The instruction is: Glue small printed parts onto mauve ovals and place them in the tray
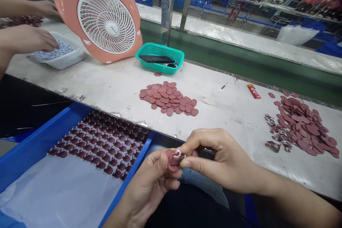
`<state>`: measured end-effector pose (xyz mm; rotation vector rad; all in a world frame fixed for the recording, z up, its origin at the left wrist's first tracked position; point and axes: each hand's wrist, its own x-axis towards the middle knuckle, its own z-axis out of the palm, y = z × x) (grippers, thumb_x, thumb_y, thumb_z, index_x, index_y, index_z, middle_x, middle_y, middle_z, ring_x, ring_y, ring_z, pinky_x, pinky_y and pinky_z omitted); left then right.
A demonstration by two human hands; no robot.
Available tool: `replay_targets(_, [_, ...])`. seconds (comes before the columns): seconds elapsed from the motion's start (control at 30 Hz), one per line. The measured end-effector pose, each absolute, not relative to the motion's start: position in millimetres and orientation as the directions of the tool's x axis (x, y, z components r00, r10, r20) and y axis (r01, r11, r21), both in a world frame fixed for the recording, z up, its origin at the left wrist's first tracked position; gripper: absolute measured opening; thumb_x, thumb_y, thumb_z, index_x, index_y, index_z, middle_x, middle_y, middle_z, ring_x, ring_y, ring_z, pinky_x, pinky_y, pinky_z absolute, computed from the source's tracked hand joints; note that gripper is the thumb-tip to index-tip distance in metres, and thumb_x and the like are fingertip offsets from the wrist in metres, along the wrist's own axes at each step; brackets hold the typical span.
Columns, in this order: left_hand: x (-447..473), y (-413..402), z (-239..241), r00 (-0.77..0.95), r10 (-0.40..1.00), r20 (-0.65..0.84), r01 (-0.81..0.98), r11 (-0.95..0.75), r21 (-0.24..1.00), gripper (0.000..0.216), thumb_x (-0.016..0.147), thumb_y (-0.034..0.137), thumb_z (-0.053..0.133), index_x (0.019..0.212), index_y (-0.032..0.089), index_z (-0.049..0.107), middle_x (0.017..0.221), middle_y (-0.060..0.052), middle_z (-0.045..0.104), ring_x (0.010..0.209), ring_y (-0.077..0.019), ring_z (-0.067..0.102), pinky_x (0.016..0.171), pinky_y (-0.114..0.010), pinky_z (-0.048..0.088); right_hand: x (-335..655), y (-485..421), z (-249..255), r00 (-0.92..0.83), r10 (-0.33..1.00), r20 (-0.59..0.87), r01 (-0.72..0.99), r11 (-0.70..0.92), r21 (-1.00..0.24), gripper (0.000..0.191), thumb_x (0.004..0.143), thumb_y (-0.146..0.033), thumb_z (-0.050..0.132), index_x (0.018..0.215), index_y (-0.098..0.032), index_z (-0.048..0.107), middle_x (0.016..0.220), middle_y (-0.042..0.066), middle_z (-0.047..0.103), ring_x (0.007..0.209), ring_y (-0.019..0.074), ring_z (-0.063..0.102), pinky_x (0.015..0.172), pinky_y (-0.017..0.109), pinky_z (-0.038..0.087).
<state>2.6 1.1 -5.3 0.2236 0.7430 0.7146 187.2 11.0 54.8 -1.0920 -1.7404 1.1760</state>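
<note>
My left hand (149, 181) pinches a reddish-brown oval disc (173, 167) between thumb and fingers, just off the table's front edge. My right hand (221, 160) is closed on a small dark part (176, 155) with gold and white bits, pressed against the disc's face. The fingertips partly hide how the two meet. Loose matching discs lie in a pile (168, 98) beyond my hands, and a second disc pile (307, 124) is at the right. Beside that one sits a small heap of shiny brown-and-white parts (278, 131).
A blue crate (58, 121) with rows of dark red pieces on white sheeting stands at lower left. Behind are a pink fan (66, 17), a green basket (141, 60) and a red lighter (253, 91). Another person's hand (32, 39) reaches over a white tray (72, 58).
</note>
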Motion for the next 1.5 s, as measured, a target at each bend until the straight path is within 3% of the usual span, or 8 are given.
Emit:
replay_targets(0.53, [2.1, 3.9, 5.8, 0.511, 0.654, -0.558, -0.498, 0.754, 0.428, 0.036, 0.057, 0.045, 0.096, 0.073, 0.016, 0.080, 0.059, 0.002, 0.065, 0.054, -0.0077, 0.060, 0.050, -0.015, 0.055, 191.8, 10.8, 59.2, -0.430, 0.895, 0.116, 0.313, 0.268, -0.911, 0.005, 0.089, -0.012, 0.074, 0.093, -0.012, 0.076, 0.079, 0.003, 0.073, 0.068, 0.0092, 0.066, 0.065, 0.017, 0.053])
replay_targets(0.97, [-0.5, -4.3, -10.0, 0.516, 0.699, -0.494, -0.512, 0.715, 0.477, 0.034, 0.061, 0.046, 0.094, 0.070, 0.017, 0.081, 0.065, -0.002, 0.068, 0.056, -0.0087, 0.061, 0.050, -0.015, 0.053, 190.5, 4.1, 55.7, -0.458, 0.858, 0.232, 0.292, 0.392, -0.872, 0.011, 0.088, -0.010, 0.075, 0.098, -0.015, 0.074, 0.079, 0.003, 0.075, 0.070, 0.0107, 0.069, 0.067, 0.019, 0.054])
replay_targets(1.17, [-2.3, -5.1, -9.3, 0.509, 0.696, -0.506, -0.480, 0.718, 0.504, 0.042, 0.060, 0.050, 0.094, 0.082, 0.016, 0.083, 0.069, -0.003, 0.071, 0.059, -0.0095, 0.061, 0.053, -0.016, 0.052, 190.4, 4.3, 54.2, -0.465, 0.857, 0.222, 0.278, 0.379, -0.883, 0.009, 0.090, -0.012, 0.074, 0.098, -0.015, 0.074, 0.080, 0.004, 0.076, 0.071, 0.0113, 0.070, 0.067, 0.019, 0.055])
replay_targets(1.5, [-0.4, -2.1, -4.5, 0.507, 0.687, -0.520, -0.486, 0.726, 0.486, 0.036, 0.061, 0.048, 0.093, 0.073, 0.016, 0.081, 0.067, -0.001, 0.066, 0.060, -0.0087, 0.059, 0.053, -0.015, 0.052, 188.8, 7.7, 51.4, -0.451, 0.871, 0.195, 0.278, 0.345, -0.896, 0.008, 0.088, -0.017, 0.077, 0.096, -0.016, 0.074, 0.080, 0.004, 0.075, 0.068, 0.0120, 0.069, 0.065, 0.020, 0.056])
